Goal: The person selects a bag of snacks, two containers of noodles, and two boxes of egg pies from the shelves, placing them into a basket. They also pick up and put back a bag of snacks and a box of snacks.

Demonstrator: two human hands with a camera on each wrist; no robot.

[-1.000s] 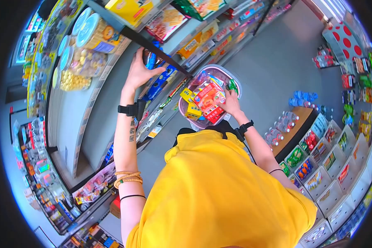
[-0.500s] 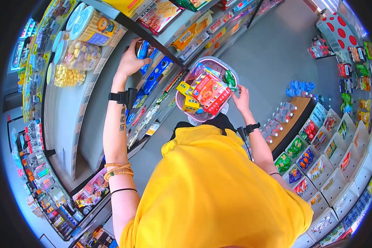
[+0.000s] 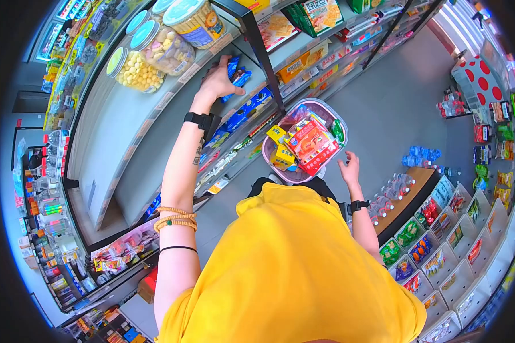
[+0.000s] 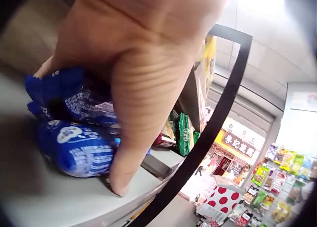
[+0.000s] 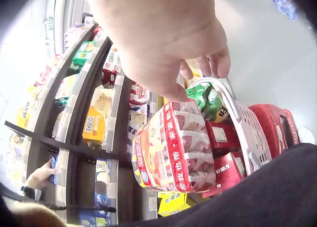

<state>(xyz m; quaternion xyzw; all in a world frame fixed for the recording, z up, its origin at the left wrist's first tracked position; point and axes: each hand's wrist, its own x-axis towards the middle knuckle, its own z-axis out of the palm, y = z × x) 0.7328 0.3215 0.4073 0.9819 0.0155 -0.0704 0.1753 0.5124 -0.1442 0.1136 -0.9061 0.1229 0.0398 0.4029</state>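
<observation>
At a grey shelf, my left hand point(image 3: 216, 83) holds blue snack packets point(image 3: 238, 75), its thumb along one side. The left wrist view shows one rounded blue packet point(image 4: 81, 148) close over the shelf surface and another crinkled one behind it; the palm hides part of them. My right hand point(image 3: 350, 168) is off to the right of a pink basket point(image 3: 264, 150), fingers loosely bent and holding nothing. In the basket lie a red multipack point(image 3: 312, 146), yellow boxes point(image 3: 281, 156) and a green packet point(image 3: 337, 130).
Clear jars of snacks point(image 3: 137, 68) stand on the shelf above my left hand. A black shelf post point(image 3: 263, 51) rises just right of it. To the right are water bottles point(image 3: 392, 191) on a wooden ledge and bins of small packets point(image 3: 435, 257).
My right hand has left the red multipack in the basket and moved right, past the rim. My left hand has stayed at the blue packets while the head view shifted.
</observation>
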